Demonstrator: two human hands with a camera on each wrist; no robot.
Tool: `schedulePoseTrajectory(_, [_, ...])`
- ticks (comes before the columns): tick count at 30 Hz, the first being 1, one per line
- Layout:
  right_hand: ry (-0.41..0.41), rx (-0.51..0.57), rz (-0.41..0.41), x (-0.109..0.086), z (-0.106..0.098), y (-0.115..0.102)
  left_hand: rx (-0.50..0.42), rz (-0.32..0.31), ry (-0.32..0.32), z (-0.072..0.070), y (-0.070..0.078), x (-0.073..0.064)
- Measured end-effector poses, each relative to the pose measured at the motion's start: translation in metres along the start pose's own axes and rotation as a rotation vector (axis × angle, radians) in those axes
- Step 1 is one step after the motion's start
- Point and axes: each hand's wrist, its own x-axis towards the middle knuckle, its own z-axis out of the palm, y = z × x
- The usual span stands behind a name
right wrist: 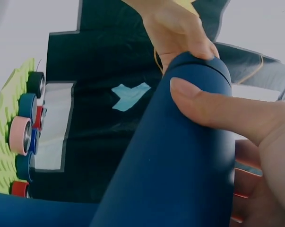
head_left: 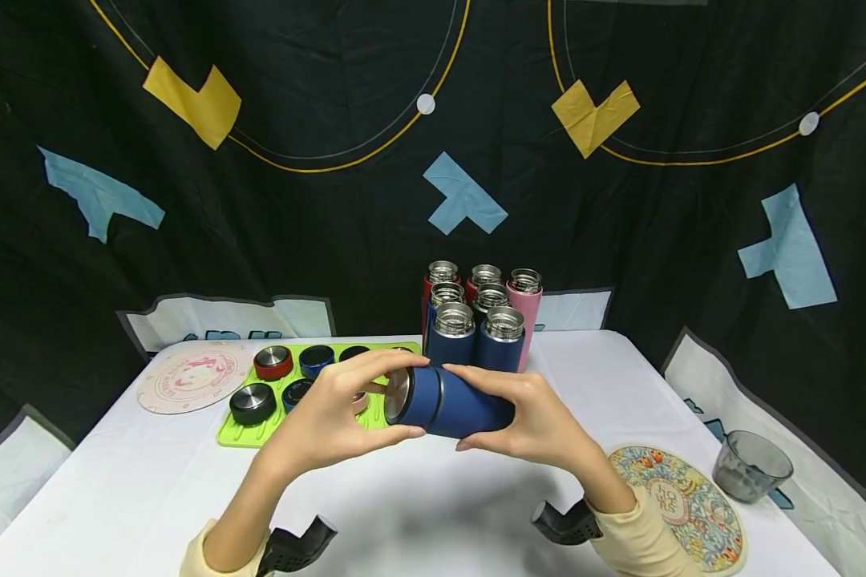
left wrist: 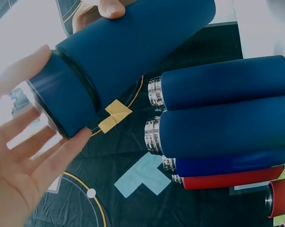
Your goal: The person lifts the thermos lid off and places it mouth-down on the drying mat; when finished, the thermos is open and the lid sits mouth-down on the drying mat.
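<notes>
A navy blue thermos bottle [head_left: 476, 407] is held tilted nearly on its side above the table, its lid end to the left. My left hand [head_left: 328, 413] pinches the navy lid [left wrist: 62, 97] between thumb and fingers. The lid sits against the bottle's neck with a thin dark seam between; how tight it is I cannot tell. Around the bottle's body curl the thumb and fingers of my right hand [head_left: 537, 418]. Behind stand several lidless bottles [head_left: 501, 353], navy, blue, red and pink, with steel necks. To the left, several loose lids [head_left: 252, 403] lie on a green mat [head_left: 241, 435].
A round pink-and-cream mat [head_left: 195, 377] lies at the back left of the white table [head_left: 144, 481]. On the right are a floral round mat [head_left: 714, 505] and a grey translucent cup [head_left: 753, 465] near the edge. A dark cloth [head_left: 317, 224] hangs behind.
</notes>
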Motion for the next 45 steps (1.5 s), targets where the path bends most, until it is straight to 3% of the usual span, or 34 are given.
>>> schedulePoseTrajectory(4, [0.04,-0.125,-0.03,0.0,0.003,0.0,0.009,-0.113,0.032,0.003,0.001,0.001])
schedulePoseTrajectory(8, [0.053,-0.175,-0.028,-0.001,0.003,0.001,0.028,-0.153,0.012,0.005,0.0,0.002])
schedulePoseTrajectory(20, [-0.082,0.017,0.056,-0.003,-0.008,0.002,-0.013,0.014,-0.118,0.003,-0.001,0.001])
schedulePoseTrajectory(26, [-0.104,0.06,0.064,-0.005,-0.011,0.002,-0.034,0.055,-0.1,0.003,0.0,0.0])
schedulePoseTrajectory(29, [-0.076,0.019,0.043,-0.004,-0.011,-0.001,-0.041,0.027,-0.064,0.004,0.001,0.001])
schedulePoseTrajectory(36, [0.008,-0.145,-0.026,-0.002,-0.005,-0.004,-0.051,-0.156,0.008,0.006,0.001,0.002])
schedulePoseTrajectory(39, [0.035,-0.207,-0.053,-0.002,-0.002,-0.004,-0.051,-0.202,0.013,0.006,0.001,0.002])
schedulePoseTrajectory(42, [0.037,-0.231,-0.056,-0.002,-0.002,-0.004,-0.048,-0.199,-0.009,0.006,0.0,0.003])
schedulePoseTrajectory(45, [0.005,-0.172,-0.028,-0.002,-0.004,-0.002,-0.038,-0.133,-0.054,0.005,-0.001,0.002])
